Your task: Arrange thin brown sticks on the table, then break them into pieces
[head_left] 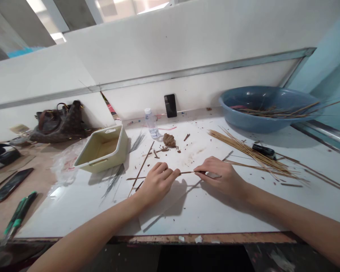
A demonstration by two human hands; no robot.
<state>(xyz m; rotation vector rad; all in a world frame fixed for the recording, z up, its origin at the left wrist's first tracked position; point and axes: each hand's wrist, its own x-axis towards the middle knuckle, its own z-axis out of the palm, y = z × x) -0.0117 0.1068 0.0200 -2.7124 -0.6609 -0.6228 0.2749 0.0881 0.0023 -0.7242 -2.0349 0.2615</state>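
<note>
A thin brown stick (187, 172) stretches between my two hands above the white table (102, 211). My left hand (159, 181) is closed around it, and its far end sticks out to the left. The fingertips of my right hand (218, 175) pinch the stick's right part. Just beyond my hands lies a lump of brown clay-like material (169, 140) with crumbs around it. Another brown stick (144, 164) lies slanted at the left, crossing beneath the held one. A bundle of thin tan sticks (243, 147) is to the right, with a black object (263, 150) on it.
A yellow-green bin (102, 166) and thin wires are on the left. Behind stand a clear bottle (151, 124) and a phone (170, 105). A blue basin (260, 122) holding sticks is at the back right. A bag (59, 126) and green-black tools (22, 211) lie far left.
</note>
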